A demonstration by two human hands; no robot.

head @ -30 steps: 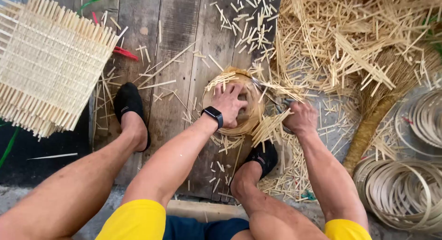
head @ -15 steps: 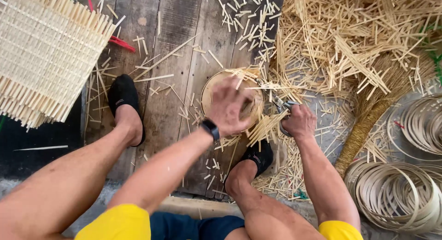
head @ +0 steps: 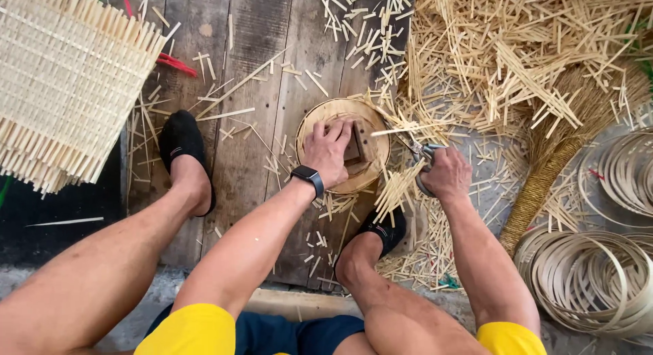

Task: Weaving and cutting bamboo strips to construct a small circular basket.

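A small round woven basket (head: pixel 343 145) of pale bamboo is seen lying on the dark wooden boards (head: pixel 252 89), between the two black slippers (head: pixel 182 147) and just ahead of the knees. Its rim is ringed by a smooth light band, and uncut strip ends are seen sticking out along its right side and lower edge. A brown wooden block (head: pixel 356 145) is seen on top of the basket, near its middle. The left hand (head: pixel 328 151), a dark watch (head: pixel 309 177) worn at its wrist, is laid flat across the basket with fingers spread, pressing on the block rather than clasping anything. The right hand (head: pixel 445 174) is closed around the handles of a pair of scissors (head: pixel 416 153), whose blades are pointed at the strip ends on the basket's right edge.

To the left of the basket a stretch of board is covered only by scattered offcuts, bounded by a large flat woven mat (head: pixel 64 83) at the upper left. The right side is crowded: a deep heap of cut bamboo slivers (head: pixel 517 62) is met just beyond the scissors, a straw broom (head: pixel 564 151) is laid further out, and coils of split bamboo hoops (head: pixel 598 273) are stacked at the lower right
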